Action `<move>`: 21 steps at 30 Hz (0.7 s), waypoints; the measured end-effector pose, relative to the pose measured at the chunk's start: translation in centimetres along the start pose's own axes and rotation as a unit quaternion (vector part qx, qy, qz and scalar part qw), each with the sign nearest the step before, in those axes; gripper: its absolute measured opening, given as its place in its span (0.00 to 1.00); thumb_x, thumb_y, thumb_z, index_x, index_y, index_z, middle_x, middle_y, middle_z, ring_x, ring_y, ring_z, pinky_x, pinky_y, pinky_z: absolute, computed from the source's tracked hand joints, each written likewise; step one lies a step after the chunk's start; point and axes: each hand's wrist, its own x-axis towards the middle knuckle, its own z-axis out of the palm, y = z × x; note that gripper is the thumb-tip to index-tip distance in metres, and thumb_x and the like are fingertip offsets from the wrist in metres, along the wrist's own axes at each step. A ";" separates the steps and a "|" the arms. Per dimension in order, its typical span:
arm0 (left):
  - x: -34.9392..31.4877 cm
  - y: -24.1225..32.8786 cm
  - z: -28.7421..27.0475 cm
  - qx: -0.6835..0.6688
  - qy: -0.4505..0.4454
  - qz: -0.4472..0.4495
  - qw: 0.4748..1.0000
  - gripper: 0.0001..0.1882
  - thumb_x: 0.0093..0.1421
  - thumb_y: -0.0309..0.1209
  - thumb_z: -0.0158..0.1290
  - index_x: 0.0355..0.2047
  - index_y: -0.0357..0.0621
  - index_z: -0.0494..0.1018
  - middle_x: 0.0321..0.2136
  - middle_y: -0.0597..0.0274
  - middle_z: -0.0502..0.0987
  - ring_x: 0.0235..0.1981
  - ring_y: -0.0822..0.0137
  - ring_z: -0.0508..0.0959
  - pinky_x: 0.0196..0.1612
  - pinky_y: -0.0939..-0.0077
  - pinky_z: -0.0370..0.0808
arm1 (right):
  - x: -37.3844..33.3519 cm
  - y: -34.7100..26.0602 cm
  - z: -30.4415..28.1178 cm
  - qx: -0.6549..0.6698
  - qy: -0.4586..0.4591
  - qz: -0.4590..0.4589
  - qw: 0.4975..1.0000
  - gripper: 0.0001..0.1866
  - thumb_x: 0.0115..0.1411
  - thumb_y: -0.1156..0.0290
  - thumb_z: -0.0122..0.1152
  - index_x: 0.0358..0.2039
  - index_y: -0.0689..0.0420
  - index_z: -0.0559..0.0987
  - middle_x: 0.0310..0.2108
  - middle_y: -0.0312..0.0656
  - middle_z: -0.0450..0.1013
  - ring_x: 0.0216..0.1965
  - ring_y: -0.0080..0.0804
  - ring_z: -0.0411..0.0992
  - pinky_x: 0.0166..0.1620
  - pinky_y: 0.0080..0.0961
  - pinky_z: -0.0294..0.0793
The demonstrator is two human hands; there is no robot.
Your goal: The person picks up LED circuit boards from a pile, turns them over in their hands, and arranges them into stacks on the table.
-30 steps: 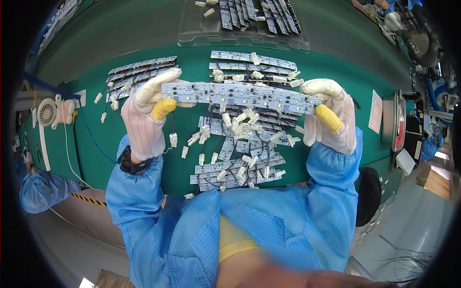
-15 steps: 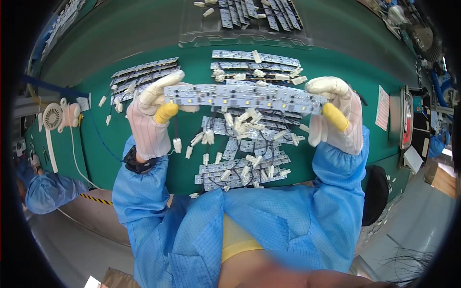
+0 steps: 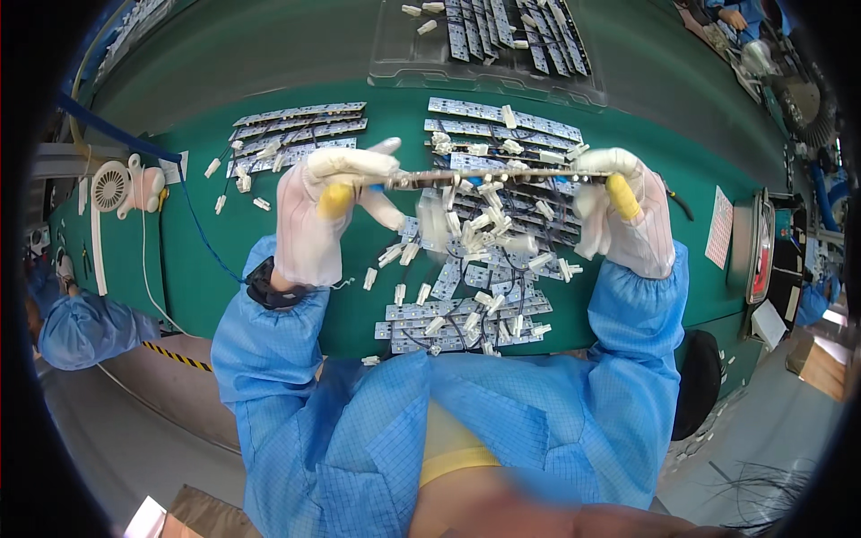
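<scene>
A long narrow LED circuit board (image 3: 502, 176) is held level above the mat, turned nearly edge-on. My left hand (image 3: 334, 202), in a white glove with a yellow thumb cot, pinches its left end. My right hand (image 3: 626, 211), gloved the same way, closes on the right end. Below lie heaps of similar LED boards (image 3: 462, 314) with dark leads and white connectors (image 3: 480, 220). Further boards lie fanned on the mat at the far left (image 3: 300, 125) and far middle (image 3: 502, 112).
A clear plastic tray (image 3: 484, 81) with more boards stands at the back. To the left are a small white fan (image 3: 111, 190) and a blue cord (image 3: 197, 229). Pliers (image 3: 679, 204), a printed sheet (image 3: 719, 226) and a metal tray (image 3: 759, 233) lie right. Another person's blue sleeve (image 3: 94, 332) shows far left.
The board has tipped from showing its LED face to nearly edge-on. My left hand has shifted right, while the right hand stays at the other end. The whole view has shifted slightly.
</scene>
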 end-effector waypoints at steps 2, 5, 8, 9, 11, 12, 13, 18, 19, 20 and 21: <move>0.1 1.0 0.6 0.021 0.031 -0.125 0.991 0.28 0.62 0.50 0.52 0.45 0.33 0.73 0.39 0.52 0.80 0.33 0.69 0.82 0.43 0.79 0.74 | -0.1 0.9 -0.9 0.079 -0.025 -0.011 0.997 0.21 0.63 0.59 0.57 0.46 0.65 0.71 0.24 0.46 0.76 0.13 0.28 0.73 0.13 0.14 0.67; 0.2 1.1 1.1 0.065 0.054 -0.103 0.991 0.23 0.64 0.45 0.51 0.45 0.33 0.74 0.40 0.53 0.80 0.33 0.67 0.83 0.41 0.81 0.74 | -0.6 0.3 -0.6 0.075 -0.028 0.000 0.997 0.19 0.63 0.59 0.57 0.43 0.65 0.72 0.22 0.47 0.76 0.12 0.29 0.72 0.13 0.17 0.70; -0.5 -0.5 0.1 0.173 0.104 -0.119 0.972 0.17 0.65 0.36 0.51 0.45 0.35 0.76 0.40 0.57 0.80 0.36 0.70 0.80 0.41 0.80 0.73 | -0.9 0.1 0.3 0.071 -0.035 -0.009 0.997 0.17 0.63 0.61 0.56 0.41 0.64 0.74 0.22 0.48 0.75 0.13 0.29 0.72 0.15 0.20 0.72; 0.0 -0.1 0.7 0.175 0.103 -0.117 0.972 0.17 0.66 0.36 0.49 0.45 0.34 0.76 0.41 0.57 0.80 0.37 0.70 0.79 0.42 0.79 0.73 | -0.8 0.5 0.0 0.083 -0.038 0.005 0.996 0.16 0.64 0.61 0.56 0.40 0.64 0.74 0.23 0.46 0.75 0.15 0.28 0.73 0.18 0.19 0.73; 0.4 1.0 1.1 0.230 0.093 -0.085 0.965 0.19 0.67 0.37 0.44 0.48 0.33 0.74 0.42 0.55 0.79 0.42 0.71 0.78 0.45 0.77 0.72 | 0.0 0.3 -1.2 -0.046 -0.065 0.026 0.997 0.15 0.65 0.62 0.54 0.38 0.63 0.75 0.24 0.41 0.76 0.20 0.26 0.74 0.24 0.18 0.73; 0.4 0.8 0.9 0.197 0.086 -0.089 0.972 0.23 0.69 0.41 0.41 0.49 0.34 0.73 0.40 0.54 0.80 0.41 0.71 0.78 0.46 0.75 0.72 | 0.0 -1.0 -0.3 0.096 -0.086 0.089 0.988 0.13 0.66 0.64 0.52 0.39 0.62 0.75 0.25 0.39 0.75 0.23 0.22 0.73 0.26 0.16 0.71; 0.3 1.0 0.6 0.190 0.056 -0.105 0.975 0.24 0.69 0.44 0.41 0.49 0.34 0.73 0.37 0.54 0.81 0.41 0.70 0.78 0.47 0.74 0.71 | 0.1 -0.5 -0.7 0.063 -0.062 0.081 0.993 0.14 0.66 0.63 0.53 0.40 0.62 0.74 0.24 0.39 0.75 0.25 0.20 0.73 0.27 0.15 0.70; 0.6 0.5 1.8 -0.046 0.086 -0.094 0.991 0.34 0.65 0.54 0.44 0.56 0.34 0.65 0.33 0.54 0.81 0.44 0.67 0.76 0.52 0.68 0.69 | 0.7 0.5 -0.6 -0.171 -0.054 -0.135 0.974 0.19 0.58 0.66 0.62 0.45 0.63 0.71 0.32 0.43 0.75 0.24 0.18 0.71 0.25 0.12 0.66; 0.8 1.1 2.5 -0.148 0.075 -0.094 0.982 0.34 0.64 0.53 0.46 0.56 0.34 0.64 0.36 0.54 0.80 0.45 0.66 0.76 0.53 0.66 0.69 | 0.5 0.2 0.1 -0.060 -0.047 -0.050 0.996 0.20 0.56 0.68 0.63 0.47 0.63 0.70 0.35 0.45 0.74 0.21 0.18 0.70 0.21 0.12 0.65; 0.9 1.3 2.5 -0.252 0.062 -0.091 0.962 0.34 0.63 0.52 0.47 0.57 0.34 0.62 0.39 0.53 0.79 0.46 0.65 0.75 0.54 0.64 0.69 | 0.1 -0.5 0.6 0.048 -0.040 0.039 0.997 0.22 0.54 0.71 0.63 0.48 0.63 0.69 0.38 0.46 0.74 0.17 0.19 0.69 0.18 0.12 0.64; 0.7 0.4 1.9 -0.173 0.092 -0.084 0.977 0.27 0.64 0.44 0.51 0.54 0.34 0.65 0.42 0.55 0.77 0.45 0.65 0.75 0.53 0.68 0.69 | -0.2 -1.8 0.7 0.057 -0.059 0.087 0.993 0.26 0.52 0.72 0.63 0.51 0.64 0.67 0.42 0.48 0.73 0.14 0.20 0.69 0.13 0.12 0.62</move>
